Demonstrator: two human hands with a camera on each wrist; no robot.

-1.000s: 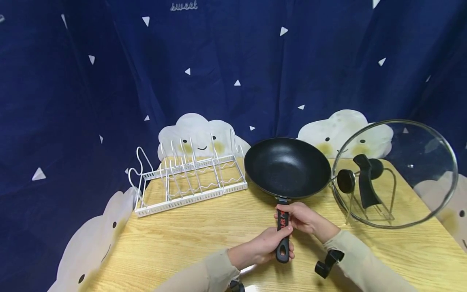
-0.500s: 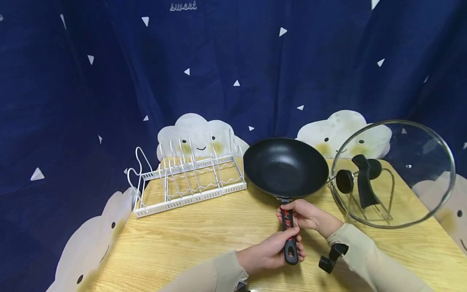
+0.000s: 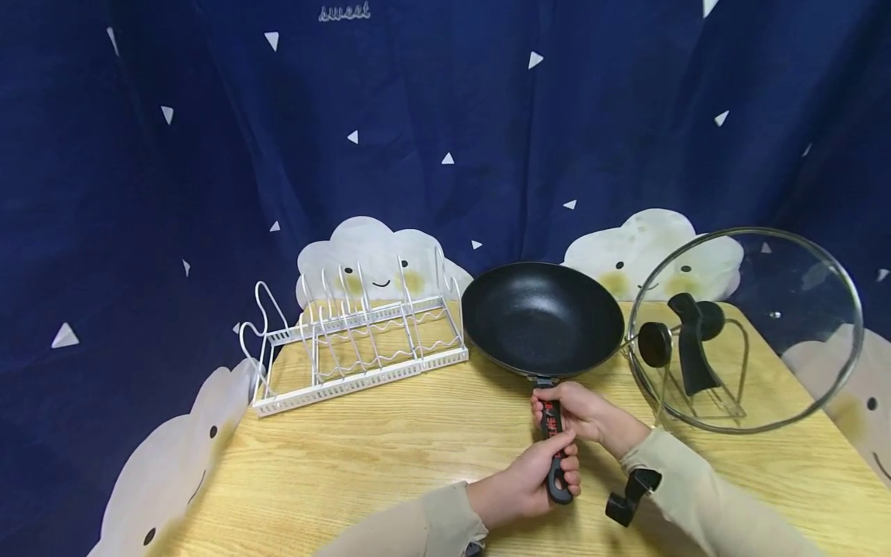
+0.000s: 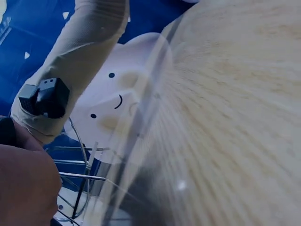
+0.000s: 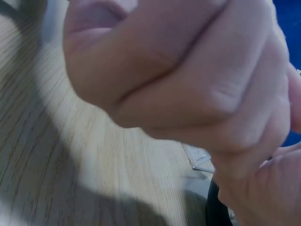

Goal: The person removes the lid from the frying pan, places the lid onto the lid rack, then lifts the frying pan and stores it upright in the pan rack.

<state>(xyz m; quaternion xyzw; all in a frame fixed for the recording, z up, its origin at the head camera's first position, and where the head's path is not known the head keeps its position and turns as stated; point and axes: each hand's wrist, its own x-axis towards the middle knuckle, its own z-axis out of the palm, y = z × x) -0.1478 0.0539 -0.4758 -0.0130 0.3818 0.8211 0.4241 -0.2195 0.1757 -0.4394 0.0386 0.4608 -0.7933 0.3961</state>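
Pan (image 3: pixel 543 319) sits on desk (image 3: pixel 390 456) between white rack (image 3: pixel 355 340) and glass lid (image 3: pixel 748 329); left hand (image 3: pixel 532 483) and right hand (image 3: pixel 581 410) both curled round its handle (image 3: pixel 554 441); gripped, apparently not lifted yet.

Pan (image 3: pixel 543 319) sits between rack (image 3: pixel 358 333) left and lid (image 3: pixel 745 329) right.

A white wire rack (image 3: pixel 355 333) with upright dividers is placed on the left part of a light wooden table (image 3: pixel 390 456). On the right side, a round glass lid (image 3: pixel 773 309) with a black knob is held upright in a thin metal stand (image 3: pixel 741 379). Behind the table, a dark blue curtain (image 3: pixel 209 155) with small white triangles is hung. White smiling cloud shapes (image 3: pixel 379 255) are printed on its lower part, behind the rack and the lid.
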